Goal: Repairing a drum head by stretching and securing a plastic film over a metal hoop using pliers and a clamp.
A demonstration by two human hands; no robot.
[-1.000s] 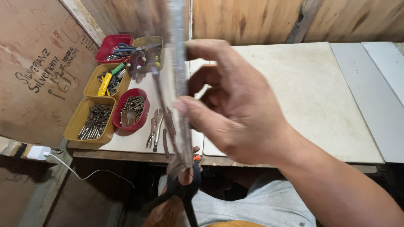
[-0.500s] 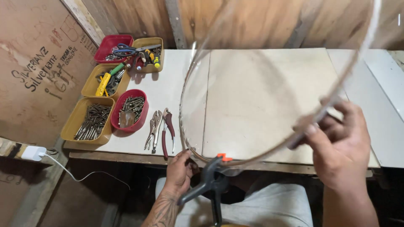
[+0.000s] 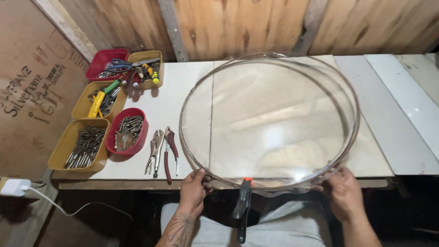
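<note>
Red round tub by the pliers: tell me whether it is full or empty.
Partly full. The red round tub holds a loose heap of metal screws or nails, with some red wall showing above them.

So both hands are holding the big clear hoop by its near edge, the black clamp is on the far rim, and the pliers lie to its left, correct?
Not quite: the head view shows the black clamp on the near rim of the clear hoop, between the left hand and right hand. The pliers do lie left.
</note>
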